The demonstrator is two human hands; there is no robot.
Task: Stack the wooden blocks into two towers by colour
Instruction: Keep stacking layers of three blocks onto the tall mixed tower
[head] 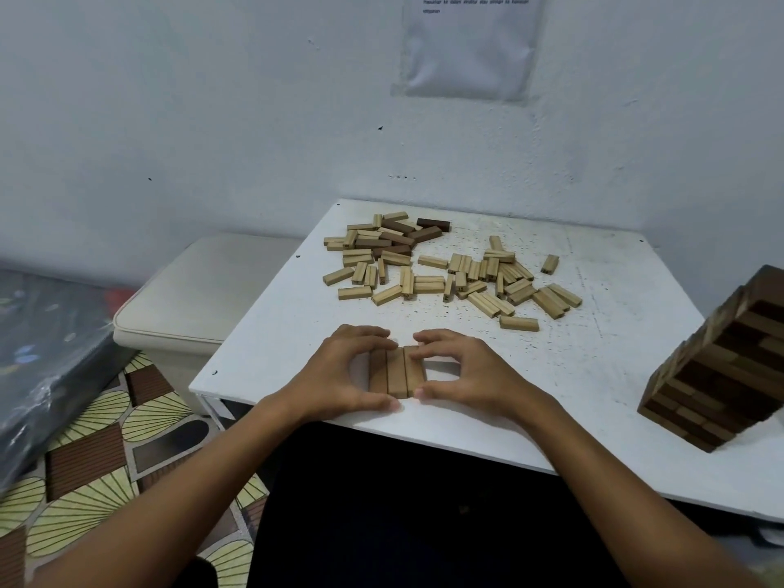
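Three light wooden blocks (396, 372) lie side by side near the front edge of the white table (594, 358). My left hand (343, 371) curls around their left side, fingers at the far ends and thumb at the near ends. My right hand (462, 371) grips their right side the same way. A loose heap of light blocks (479, 278) is spread over the far half of the table, with a few dark blocks (407, 237) at its far left. A tall dark block tower (725, 367) stands at the right edge.
A cream cushioned stool (191, 294) stands left of the table against the white wall. A dark plastic-wrapped bundle (46, 354) lies at the far left on a patterned floor mat (97, 473). A paper sheet (471, 44) hangs on the wall.
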